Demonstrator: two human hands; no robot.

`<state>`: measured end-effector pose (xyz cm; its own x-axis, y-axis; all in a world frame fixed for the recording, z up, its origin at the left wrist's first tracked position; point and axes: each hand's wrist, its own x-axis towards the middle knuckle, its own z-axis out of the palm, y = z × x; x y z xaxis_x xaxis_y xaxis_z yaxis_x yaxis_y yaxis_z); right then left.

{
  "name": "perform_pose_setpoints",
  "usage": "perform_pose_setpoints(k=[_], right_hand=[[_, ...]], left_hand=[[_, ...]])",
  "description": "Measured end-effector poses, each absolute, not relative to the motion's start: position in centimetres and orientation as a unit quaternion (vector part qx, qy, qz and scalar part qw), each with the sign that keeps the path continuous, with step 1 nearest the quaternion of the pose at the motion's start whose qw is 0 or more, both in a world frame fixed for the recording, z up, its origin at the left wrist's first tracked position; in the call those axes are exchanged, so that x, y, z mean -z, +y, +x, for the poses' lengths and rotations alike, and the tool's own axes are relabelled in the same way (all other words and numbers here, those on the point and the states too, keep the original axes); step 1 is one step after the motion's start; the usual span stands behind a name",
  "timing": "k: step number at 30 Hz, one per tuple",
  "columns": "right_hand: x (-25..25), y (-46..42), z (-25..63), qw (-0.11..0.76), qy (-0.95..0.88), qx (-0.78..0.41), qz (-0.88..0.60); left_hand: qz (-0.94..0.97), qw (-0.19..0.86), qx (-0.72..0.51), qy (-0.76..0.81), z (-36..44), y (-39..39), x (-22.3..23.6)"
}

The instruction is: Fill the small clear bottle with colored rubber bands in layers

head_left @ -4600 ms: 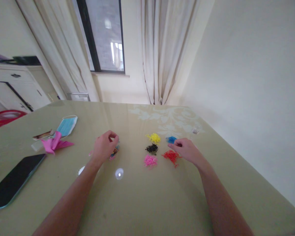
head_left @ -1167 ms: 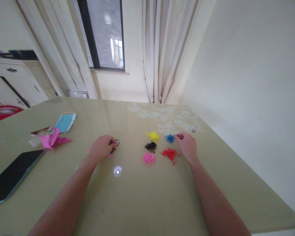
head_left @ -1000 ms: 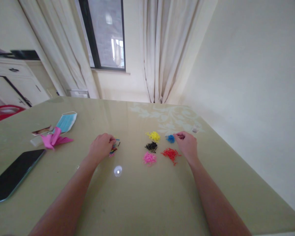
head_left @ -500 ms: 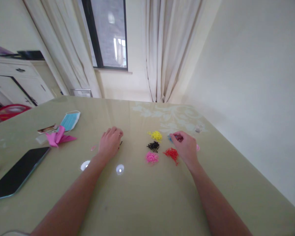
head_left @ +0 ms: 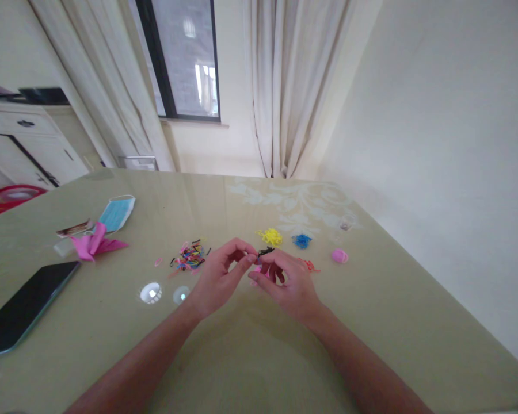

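Note:
My left hand point(head_left: 222, 279) and my right hand point(head_left: 289, 282) meet at the fingertips over the middle of the table. The left thumb and forefinger are pinched together; a tiny bluish bit shows at their tips, too small to make out. My right forefinger touches there, its thumb held apart below. Behind and under the fingers lie a black pile point(head_left: 265, 251) and a partly hidden pink pile of small rubber bands. A red pile point(head_left: 311, 265) is mostly covered by the right hand. Beyond are yellow bands point(head_left: 271, 236) and blue bands point(head_left: 302, 241). A mixed-colour pile point(head_left: 190, 256) lies left.
A pink round clump point(head_left: 339, 256) lies to the right. Leftward are a pink folded-paper piece point(head_left: 95, 244), a blue face mask point(head_left: 117, 214) and a dark tablet-like device point(head_left: 28, 305). Light reflections show on the glossy tabletop point(head_left: 242, 368). A wall point(head_left: 449, 172) borders the right edge.
My left hand has moved right from the mixed pile, uncovering it. My right hand has moved left from the blue pile, uncovering it and the pink clump. The fingertips now meet.

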<state>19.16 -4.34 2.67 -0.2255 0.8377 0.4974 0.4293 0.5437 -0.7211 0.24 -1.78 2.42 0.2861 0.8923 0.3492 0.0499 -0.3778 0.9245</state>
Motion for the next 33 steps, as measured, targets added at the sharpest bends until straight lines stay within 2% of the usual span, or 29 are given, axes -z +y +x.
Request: perform_pose_setpoints(k=[9, 16, 29, 33], right_hand=[[-3.2, -4.2, 20.0, 0.459, -0.779, -0.141, -0.403], [-3.3, -4.3, 20.0, 0.474, -0.771, -0.15, -0.398], [-4.3, -4.5, 20.4, 0.476, -0.736, -0.266, -0.401], [-4.3, -4.6, 20.5, 0.488, -0.709, -0.321, -0.395]], left_hand=[[0.709, 0.409, -0.441, 0.368, -0.3, -1.4, -2.3], [0.666, 0.473, -0.449, 0.361, -0.2, -1.2, -2.5], [0.644, 0.499, -0.474, 0.334, 0.1, -2.1, -3.8], [0.651, 0.479, -0.471, 0.354, 0.0, -2.0, -4.0]])
